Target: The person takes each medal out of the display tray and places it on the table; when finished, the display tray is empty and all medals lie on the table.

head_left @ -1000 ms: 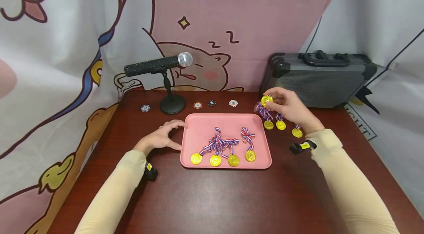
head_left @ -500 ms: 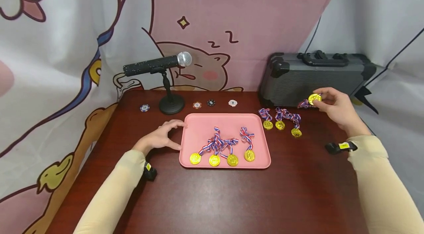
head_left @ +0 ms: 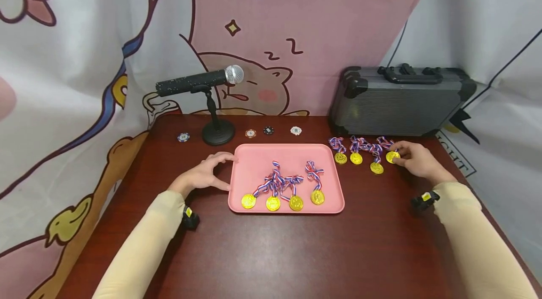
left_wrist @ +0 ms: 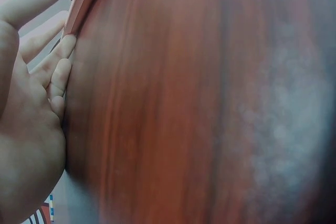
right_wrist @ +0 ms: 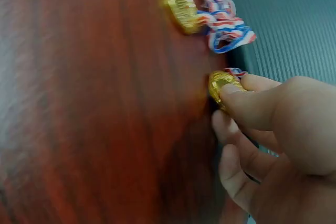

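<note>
My right hand (head_left: 417,161) pinches a gold medal (head_left: 392,156) between thumb and fingers, low over the table in front of the case. Its striped ribbon (head_left: 384,142) trails behind it; the right wrist view shows the thumb across the medal's face (right_wrist: 220,81). Just left of it are three more gold medals with red, white and blue ribbons, the nearest medal (head_left: 376,168) among them. My left hand (head_left: 203,175) rests at the left edge of a pink tray (head_left: 254,153), thumb and forefinger spread along the rim. Several gold medals lie in the tray, one medal (head_left: 317,197) apart at right.
A grey hard case (head_left: 398,106) stands behind the right-hand medals. A microphone (head_left: 195,82) sits on a black stand (head_left: 218,132) at back left. Several poker chips lie behind the tray, including a white chip (head_left: 296,130). Printed cloth (head_left: 322,31) hangs around the table.
My right hand carried the medal from beside the tray to the right, then lowered it toward the table at the right end of the row. My left hand stays at the tray.
</note>
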`<state>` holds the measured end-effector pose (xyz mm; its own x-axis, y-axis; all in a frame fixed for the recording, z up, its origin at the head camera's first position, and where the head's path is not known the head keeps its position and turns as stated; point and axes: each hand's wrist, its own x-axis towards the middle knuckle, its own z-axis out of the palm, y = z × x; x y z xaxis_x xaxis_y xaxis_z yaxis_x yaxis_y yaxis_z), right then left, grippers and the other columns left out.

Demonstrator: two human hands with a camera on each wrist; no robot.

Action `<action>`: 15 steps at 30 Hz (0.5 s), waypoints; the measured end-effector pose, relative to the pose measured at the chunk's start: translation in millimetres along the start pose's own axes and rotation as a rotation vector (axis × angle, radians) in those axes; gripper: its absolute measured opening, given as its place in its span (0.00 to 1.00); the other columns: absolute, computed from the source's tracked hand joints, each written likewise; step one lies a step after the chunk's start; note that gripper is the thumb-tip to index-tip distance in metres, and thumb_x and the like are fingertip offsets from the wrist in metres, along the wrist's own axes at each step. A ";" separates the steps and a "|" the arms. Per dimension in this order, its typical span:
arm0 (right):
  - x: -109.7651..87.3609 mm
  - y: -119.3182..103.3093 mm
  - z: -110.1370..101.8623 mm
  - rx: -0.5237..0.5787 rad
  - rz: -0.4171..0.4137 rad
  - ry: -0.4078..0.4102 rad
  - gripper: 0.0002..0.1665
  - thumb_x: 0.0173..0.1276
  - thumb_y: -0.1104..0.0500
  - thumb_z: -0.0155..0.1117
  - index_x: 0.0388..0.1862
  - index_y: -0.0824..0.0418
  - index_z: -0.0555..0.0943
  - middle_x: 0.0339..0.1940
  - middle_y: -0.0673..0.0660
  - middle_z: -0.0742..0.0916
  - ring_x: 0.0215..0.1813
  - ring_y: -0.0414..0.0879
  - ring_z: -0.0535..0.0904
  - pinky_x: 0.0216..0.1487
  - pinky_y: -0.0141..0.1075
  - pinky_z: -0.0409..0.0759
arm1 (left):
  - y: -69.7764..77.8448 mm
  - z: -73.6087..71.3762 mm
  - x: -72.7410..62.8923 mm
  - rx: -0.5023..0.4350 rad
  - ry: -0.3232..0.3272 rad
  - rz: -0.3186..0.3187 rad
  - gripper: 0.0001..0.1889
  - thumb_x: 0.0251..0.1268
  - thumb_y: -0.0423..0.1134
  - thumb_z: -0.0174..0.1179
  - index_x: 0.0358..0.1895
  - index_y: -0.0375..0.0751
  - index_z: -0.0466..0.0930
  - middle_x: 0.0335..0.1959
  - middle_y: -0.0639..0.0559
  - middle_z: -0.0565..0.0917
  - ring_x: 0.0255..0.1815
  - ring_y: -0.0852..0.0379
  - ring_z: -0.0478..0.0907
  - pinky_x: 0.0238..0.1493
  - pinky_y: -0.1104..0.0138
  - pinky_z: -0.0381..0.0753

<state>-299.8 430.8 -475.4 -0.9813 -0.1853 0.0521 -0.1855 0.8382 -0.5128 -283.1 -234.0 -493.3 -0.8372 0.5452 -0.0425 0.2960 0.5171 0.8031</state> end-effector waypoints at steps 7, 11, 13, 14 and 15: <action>-5.5 -9.0 -1.8 -0.113 -0.052 -0.063 0.20 0.71 0.61 0.74 0.58 0.66 0.83 0.52 0.71 0.86 0.43 0.60 0.83 0.45 0.55 0.82 | 2.3 0.7 -0.4 -0.013 -0.015 -0.017 0.44 0.47 0.46 0.85 0.72 0.53 0.74 0.74 0.50 0.70 0.72 0.42 0.61 0.72 0.39 0.61; -6.3 -15.0 3.3 -0.167 -0.065 -0.084 0.31 0.67 0.48 0.78 0.60 0.67 0.83 0.53 0.68 0.86 0.44 0.58 0.83 0.45 0.53 0.82 | 2.9 -0.3 -1.1 -0.011 -0.010 -0.023 0.44 0.48 0.45 0.84 0.72 0.53 0.75 0.74 0.50 0.70 0.72 0.42 0.61 0.72 0.39 0.61; -7.4 -17.6 7.2 -0.197 -0.057 -0.088 0.39 0.64 0.42 0.80 0.61 0.68 0.82 0.55 0.70 0.85 0.51 0.63 0.82 0.51 0.59 0.81 | 2.7 -0.5 -1.3 -0.018 -0.009 -0.027 0.44 0.48 0.45 0.84 0.72 0.53 0.75 0.75 0.50 0.70 0.72 0.42 0.61 0.71 0.38 0.61; -8.0 -19.3 9.1 -0.210 -0.050 -0.086 0.42 0.62 0.39 0.80 0.62 0.69 0.81 0.56 0.72 0.83 0.55 0.65 0.80 0.55 0.62 0.80 | 2.4 -0.5 -1.3 -0.022 -0.009 -0.028 0.44 0.48 0.45 0.84 0.72 0.53 0.75 0.75 0.50 0.70 0.72 0.42 0.61 0.71 0.38 0.61; -8.6 -21.4 10.6 -0.219 -0.040 -0.086 0.46 0.61 0.37 0.80 0.62 0.70 0.80 0.57 0.73 0.82 0.59 0.68 0.77 0.58 0.65 0.77 | 2.0 -0.2 -1.1 -0.027 -0.009 -0.030 0.44 0.47 0.45 0.84 0.72 0.53 0.75 0.75 0.50 0.70 0.72 0.41 0.60 0.71 0.37 0.61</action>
<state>-286.8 409.1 -474.0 -0.9667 -0.2559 -0.0091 -0.2403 0.9189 -0.3129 -281.7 -233.7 -491.5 -0.8413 0.5358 -0.0718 0.2585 0.5155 0.8170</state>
